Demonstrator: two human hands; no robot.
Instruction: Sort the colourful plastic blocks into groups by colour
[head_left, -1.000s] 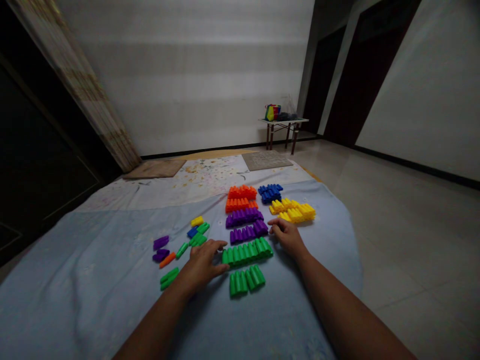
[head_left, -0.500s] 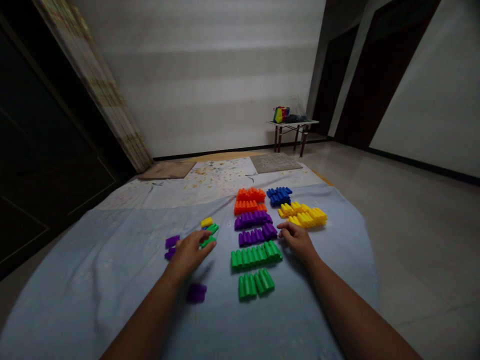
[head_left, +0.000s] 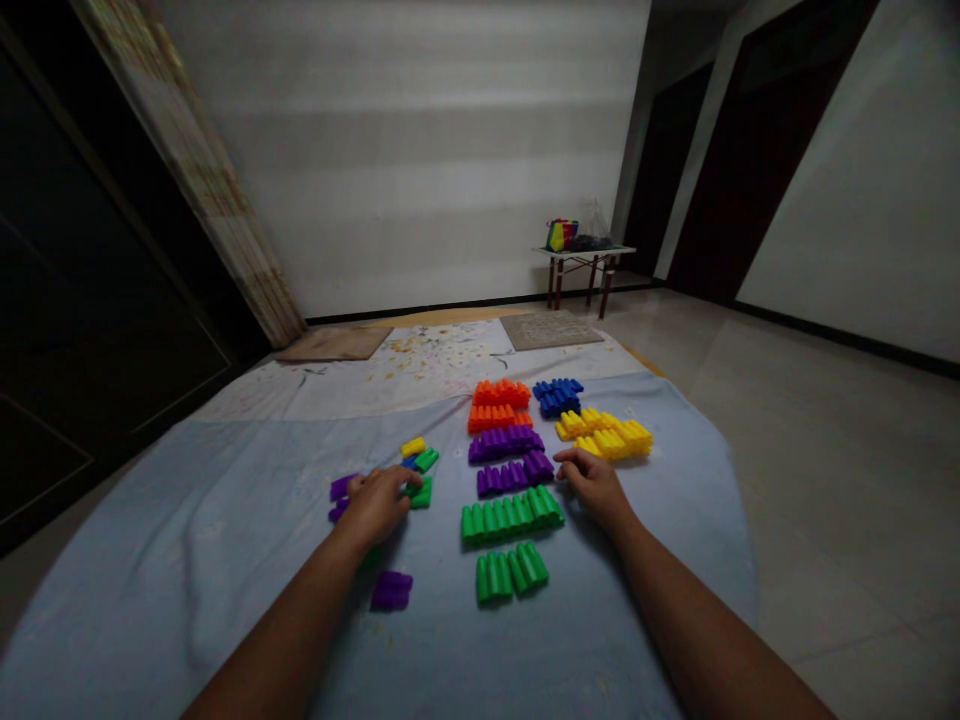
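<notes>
On the left of the blue cloth, my left hand (head_left: 377, 503) is low over loose pieces, its fingertips at a green piece (head_left: 421, 493); whether it grips anything is hidden. Beyond it lie a yellow piece (head_left: 413, 447), a blue one and another green one (head_left: 427, 460). Purple pieces (head_left: 344, 487) are left of the hand, and one purple piece (head_left: 391, 591) lies nearer. My right hand (head_left: 595, 484) rests with curled fingers beside the purple rows (head_left: 506, 443), right of the green rows (head_left: 512, 515). Orange rows (head_left: 500, 392) are farther back, with blue (head_left: 558, 396) and yellow rows (head_left: 613, 438) to their right.
The table is covered by a blue cloth (head_left: 247, 500) and a flowered white cloth (head_left: 442, 360). Two flat mats, one brown (head_left: 335, 343) and one grey (head_left: 551, 329), lie at its far edge. A small table (head_left: 583, 250) holding bags stands by the wall.
My left hand has drawn back slightly to the left and its fingers have lowered, showing more of the green and blue pieces. My right hand has hardly moved.
</notes>
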